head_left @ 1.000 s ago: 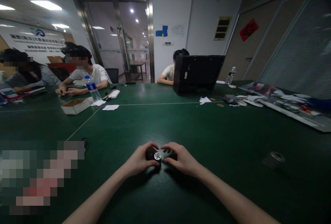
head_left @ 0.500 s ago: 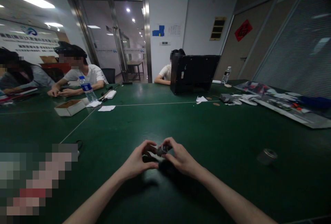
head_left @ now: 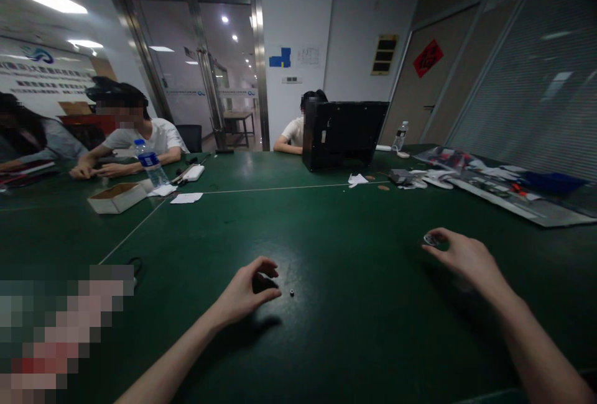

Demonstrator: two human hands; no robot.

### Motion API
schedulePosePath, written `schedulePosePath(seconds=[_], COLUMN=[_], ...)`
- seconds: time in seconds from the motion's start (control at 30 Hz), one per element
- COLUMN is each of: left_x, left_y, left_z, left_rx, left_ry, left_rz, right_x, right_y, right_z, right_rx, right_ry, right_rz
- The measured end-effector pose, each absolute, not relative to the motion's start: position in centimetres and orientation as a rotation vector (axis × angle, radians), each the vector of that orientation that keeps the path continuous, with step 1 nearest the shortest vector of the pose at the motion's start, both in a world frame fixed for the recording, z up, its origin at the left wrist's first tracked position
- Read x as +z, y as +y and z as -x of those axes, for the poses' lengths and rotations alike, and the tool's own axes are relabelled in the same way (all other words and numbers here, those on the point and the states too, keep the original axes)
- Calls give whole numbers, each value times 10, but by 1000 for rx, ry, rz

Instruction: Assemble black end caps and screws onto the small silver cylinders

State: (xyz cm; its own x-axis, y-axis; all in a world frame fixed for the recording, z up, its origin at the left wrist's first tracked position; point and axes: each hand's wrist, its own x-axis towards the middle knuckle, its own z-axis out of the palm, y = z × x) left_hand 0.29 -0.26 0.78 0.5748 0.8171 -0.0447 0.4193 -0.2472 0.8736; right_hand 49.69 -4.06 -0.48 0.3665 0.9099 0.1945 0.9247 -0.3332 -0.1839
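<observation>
A small round metal part (head_left: 431,240) is pinched at the fingertips of the right hand (head_left: 464,256), which is stretched out over the right side of the green table (head_left: 354,230). The left hand (head_left: 247,292) is rested on the table near its front edge, fingers curled loosely with a narrow gap between thumb and forefinger; something dark is seen inside the curl, but whether it is gripped cannot be told. A tiny ring (head_left: 291,293) is left lying on the table just beside the left fingertips, apart from them. The two hands are held well apart.

Farther back, a black case (head_left: 342,133) is stood upright near the far edge, with a seated person (head_left: 293,132) partly hidden behind it. Toward the far left corner, an open cardboard box (head_left: 116,196) and a water bottle (head_left: 148,162) are placed near another seated person (head_left: 135,137) whose arms are laid on the table. Papers and parts (head_left: 489,180) are spread along the right edge.
</observation>
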Motion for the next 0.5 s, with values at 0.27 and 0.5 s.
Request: schedulePosePath(seconds=[0.27, 0.5], left_x=[7, 12], left_y=[-4, -6], left_z=[-4, -5], left_rx=[502, 487], left_ry=[1013, 1016], left_rz=[-1932, -1932], right_x=[-23, -27], right_y=[-25, -21], right_z=[-531, -540], right_rx=[237, 204], right_ry=[-1717, -1725], right_rz=[2518, 2577])
